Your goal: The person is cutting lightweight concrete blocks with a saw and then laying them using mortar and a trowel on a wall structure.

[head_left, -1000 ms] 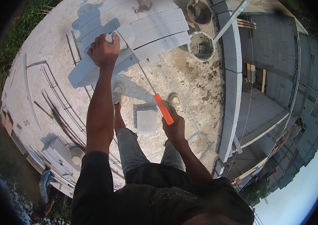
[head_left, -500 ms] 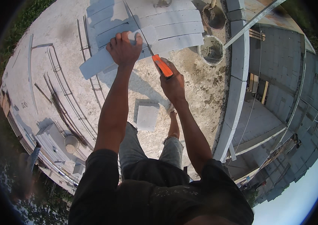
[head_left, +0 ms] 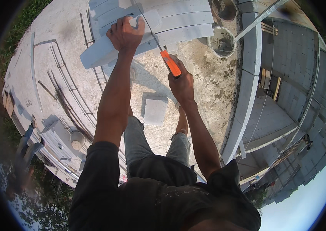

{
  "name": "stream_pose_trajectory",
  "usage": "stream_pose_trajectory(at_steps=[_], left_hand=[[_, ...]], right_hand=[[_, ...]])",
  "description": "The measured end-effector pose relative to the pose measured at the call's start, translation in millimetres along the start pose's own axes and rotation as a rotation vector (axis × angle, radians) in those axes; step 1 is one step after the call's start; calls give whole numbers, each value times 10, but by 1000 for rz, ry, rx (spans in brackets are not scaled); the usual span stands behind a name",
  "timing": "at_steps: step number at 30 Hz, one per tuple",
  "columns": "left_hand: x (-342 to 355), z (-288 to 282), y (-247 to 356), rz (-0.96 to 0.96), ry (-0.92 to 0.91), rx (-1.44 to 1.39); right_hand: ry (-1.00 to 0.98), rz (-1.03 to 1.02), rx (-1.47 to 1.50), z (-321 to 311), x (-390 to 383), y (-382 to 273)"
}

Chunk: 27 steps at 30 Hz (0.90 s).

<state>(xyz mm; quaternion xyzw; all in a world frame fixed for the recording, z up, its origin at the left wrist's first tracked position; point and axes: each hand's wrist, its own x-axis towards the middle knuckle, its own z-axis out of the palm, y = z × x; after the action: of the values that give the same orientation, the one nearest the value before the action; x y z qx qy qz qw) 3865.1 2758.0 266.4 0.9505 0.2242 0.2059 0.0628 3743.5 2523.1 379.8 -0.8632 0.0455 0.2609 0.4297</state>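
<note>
My left hand (head_left: 126, 34) presses on a light grey building block (head_left: 95, 52), its fingers bent over the top and the thumb apart. That block lies across a row of similar pale blocks (head_left: 186, 34). In my right hand (head_left: 182, 85) is a hand saw (head_left: 170, 64), gripped by its orange handle. The thin blade runs away from me and crosses the block just right of my left hand. How deep the blade sits in the block I cannot tell.
A loose square block (head_left: 155, 111) lies by my feet. Round mortar buckets (head_left: 222, 42) stand at the far right, beside a low block wall (head_left: 249, 77). Steel rebar frames (head_left: 68, 81) lie on the left. Another person's legs (head_left: 26, 144) show at the lower left.
The view has shifted a little. My right hand and the saw have come slightly toward me, while my left hand stays on the block. The other person's legs at lower left show more clearly.
</note>
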Motion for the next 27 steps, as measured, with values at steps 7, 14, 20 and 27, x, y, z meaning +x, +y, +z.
stream_pose_trajectory(at_steps=[7, 14, 20, 27], left_hand=[[-38, 118, -57, 11, -35, -12], [-190, -104, 76, 27, -59, 6], [-226, -182, 56, 67, -99, 9], [-101, 11, -68, 255, 76, -24]], right_hand=[[8, 176, -26, -282, -905, 142], [-20, 101, -53, -8, -171, 54], [21, 187, -67, -326, -929, 162], [-19, 2, 20, -22, -27, 125]])
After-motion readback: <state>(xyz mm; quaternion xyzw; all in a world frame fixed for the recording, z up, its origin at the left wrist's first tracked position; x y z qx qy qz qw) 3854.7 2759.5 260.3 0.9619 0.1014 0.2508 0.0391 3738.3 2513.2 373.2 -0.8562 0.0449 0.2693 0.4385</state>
